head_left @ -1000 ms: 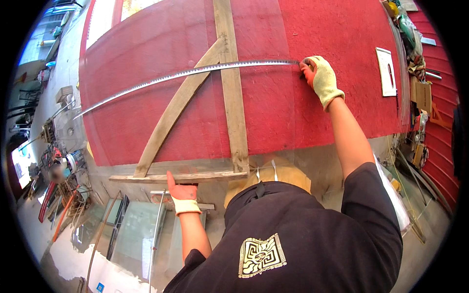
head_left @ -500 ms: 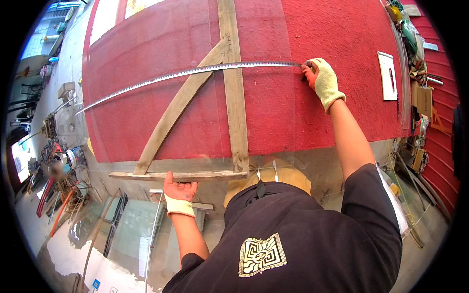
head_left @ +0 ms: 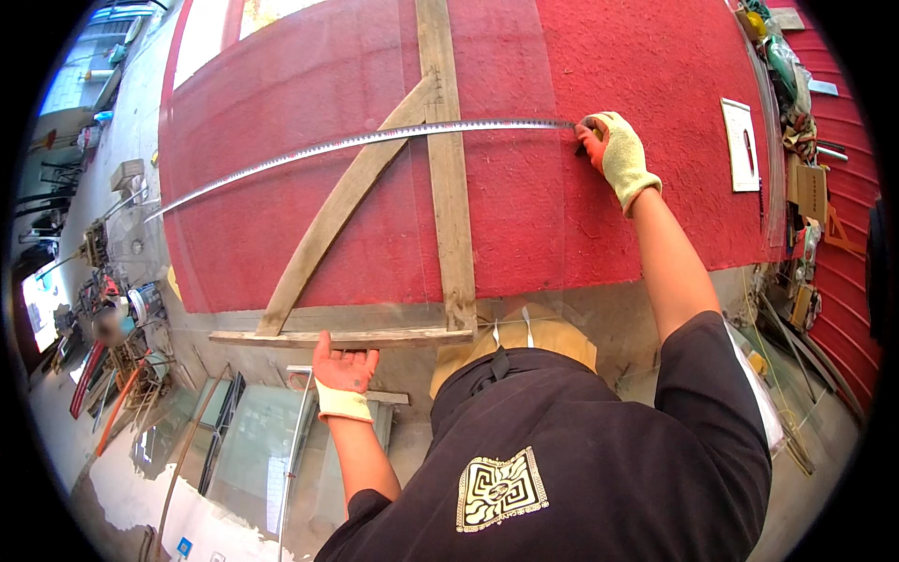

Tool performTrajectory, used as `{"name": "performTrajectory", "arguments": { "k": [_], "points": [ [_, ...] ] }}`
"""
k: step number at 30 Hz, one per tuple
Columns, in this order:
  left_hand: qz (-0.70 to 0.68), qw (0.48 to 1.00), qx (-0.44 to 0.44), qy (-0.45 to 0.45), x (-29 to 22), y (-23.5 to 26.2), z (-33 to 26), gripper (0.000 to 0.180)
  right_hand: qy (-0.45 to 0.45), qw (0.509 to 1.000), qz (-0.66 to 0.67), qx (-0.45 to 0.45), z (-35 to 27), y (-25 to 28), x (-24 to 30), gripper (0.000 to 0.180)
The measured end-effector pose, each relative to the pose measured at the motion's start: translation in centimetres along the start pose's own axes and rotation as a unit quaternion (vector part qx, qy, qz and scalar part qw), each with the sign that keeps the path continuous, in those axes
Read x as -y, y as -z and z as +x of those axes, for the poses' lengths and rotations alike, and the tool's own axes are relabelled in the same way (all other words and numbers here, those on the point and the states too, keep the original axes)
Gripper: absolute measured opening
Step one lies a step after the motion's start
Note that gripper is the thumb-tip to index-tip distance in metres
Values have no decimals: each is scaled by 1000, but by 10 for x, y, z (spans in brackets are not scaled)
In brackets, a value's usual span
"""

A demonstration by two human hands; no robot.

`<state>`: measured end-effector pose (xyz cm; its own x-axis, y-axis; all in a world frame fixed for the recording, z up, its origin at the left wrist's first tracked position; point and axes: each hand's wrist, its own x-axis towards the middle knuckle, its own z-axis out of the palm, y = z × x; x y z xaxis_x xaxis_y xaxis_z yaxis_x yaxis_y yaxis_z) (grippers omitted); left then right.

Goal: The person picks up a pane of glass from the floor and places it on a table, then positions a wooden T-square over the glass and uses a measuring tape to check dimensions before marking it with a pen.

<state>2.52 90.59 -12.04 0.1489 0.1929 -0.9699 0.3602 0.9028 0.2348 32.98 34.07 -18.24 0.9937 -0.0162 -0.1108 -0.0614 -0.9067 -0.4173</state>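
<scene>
A large wooden T-square (head_left: 452, 225) with a diagonal brace lies over a clear glass sheet (head_left: 506, 206) on a red-covered table (head_left: 646, 56). My left hand (head_left: 345, 370), in a red-palmed, cream-backed work glove, is at the near crosspiece, its thumb over the edge and its other fingers against the near side, partly hidden. A measuring tape (head_left: 506, 125) stretches from the far left across the T-square. My right hand (head_left: 613, 155), gloved alike, pinches the tape's right end beyond the T-square; whether a case is inside the fingers cannot be made out.
A white pad with a dark pen (head_left: 741, 145) lies at the table's right. Glass panes (head_left: 248, 450) lean below the left front edge. Tools and machines (head_left: 122, 309) crowd the left floor. Boxes and bags (head_left: 807, 192) line the right side beside a red corrugated wall (head_left: 843, 300).
</scene>
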Motion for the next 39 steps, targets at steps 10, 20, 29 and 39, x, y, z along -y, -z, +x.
{"name": "performTrajectory", "arguments": {
  "k": [10,20,29,39],
  "points": [
    [12,994,20,111,51,-14,-23,125,5,1000,4,1,0,2,1,34],
    [-18,991,10,129,41,-20,-12,120,-1,1000,9,0,1,1,-2,35],
    [56,998,-9,27,48,-1,-23,108,8,1000,-6,1,2,2,-1,35],
    [166,904,-14,-394,12,-33,-42,74,-1,999,1,32,5,8,-1,35]
  ]
}}
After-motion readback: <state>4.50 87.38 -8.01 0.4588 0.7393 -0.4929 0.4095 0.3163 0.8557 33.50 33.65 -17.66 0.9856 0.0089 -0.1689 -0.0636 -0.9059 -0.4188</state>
